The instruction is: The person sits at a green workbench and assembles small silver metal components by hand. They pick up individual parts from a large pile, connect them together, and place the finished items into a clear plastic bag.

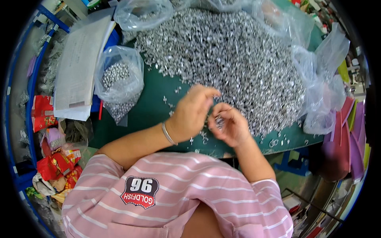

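Note:
A broad heap of small shiny silver metal pieces (226,47) covers much of the green tabletop (152,91). At the heap's near edge, my left hand (191,113), with a metal bangle at the wrist, shows its back. Its fingers bend toward the thumb, and whatever is between them is hidden. Close beside it on the right, my right hand (235,126) is cupped, thumb and forefinger curled together. Several small metal pieces (219,121) lie in its palm. The two hands are a small gap apart.
A clear plastic bag (119,93) of round silver parts stands left, next to large flat sheets (77,67). More clear bags (143,14) line the heap's far and right sides. Loose pieces (170,105) lie near my left hand. Blue shelving (33,87) stands far left; purple bins (357,139) right.

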The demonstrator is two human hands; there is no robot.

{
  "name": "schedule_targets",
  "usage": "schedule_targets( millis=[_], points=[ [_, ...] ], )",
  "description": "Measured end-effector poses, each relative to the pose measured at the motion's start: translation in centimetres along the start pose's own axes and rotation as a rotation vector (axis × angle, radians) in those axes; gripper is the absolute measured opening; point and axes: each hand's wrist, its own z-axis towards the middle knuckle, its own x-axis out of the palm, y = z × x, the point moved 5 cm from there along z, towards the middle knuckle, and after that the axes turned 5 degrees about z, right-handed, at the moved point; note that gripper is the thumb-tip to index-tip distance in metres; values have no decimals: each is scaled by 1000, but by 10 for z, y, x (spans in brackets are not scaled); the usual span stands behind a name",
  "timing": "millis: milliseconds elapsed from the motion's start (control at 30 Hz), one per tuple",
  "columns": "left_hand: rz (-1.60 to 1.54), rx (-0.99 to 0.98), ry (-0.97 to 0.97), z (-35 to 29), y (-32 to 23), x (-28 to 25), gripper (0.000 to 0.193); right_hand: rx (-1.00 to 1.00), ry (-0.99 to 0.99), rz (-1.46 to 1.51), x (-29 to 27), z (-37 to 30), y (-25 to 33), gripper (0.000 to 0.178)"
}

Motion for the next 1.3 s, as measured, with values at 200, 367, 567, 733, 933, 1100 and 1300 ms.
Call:
schedule_targets(
  millis=[200, 367, 567, 733, 933, 1100, 1300],
  points=[
    [172, 241, -38, -1, -26, -11, 13, 52, -367, 395, 16, 30, -15, 28],
    [51, -1, -184, -10, -4, -46, 8, 7, -169, 339, 32, 56, 40, 21],
    [33, -124, -187, -27, 6, -63, 7, -619, -139, 268, 83, 152, 213, 17],
    [73, -183, -189, -37, 17, -75, 5, -557, 336, -363, 46, 193, 302, 30],
    [42, -312, -150, -61, 46, -82, 11, -660, -217, -1222, 67, 61, 135, 32],
    [119, -303, 9, -50, 38, -68, 9, -492, -142, -1646, 29, 3, 34, 12],
    [268, 89, 222, -31, 28, -10, 16, -661, -187, -1765, 22, -14, 2, 20]
  ],
)
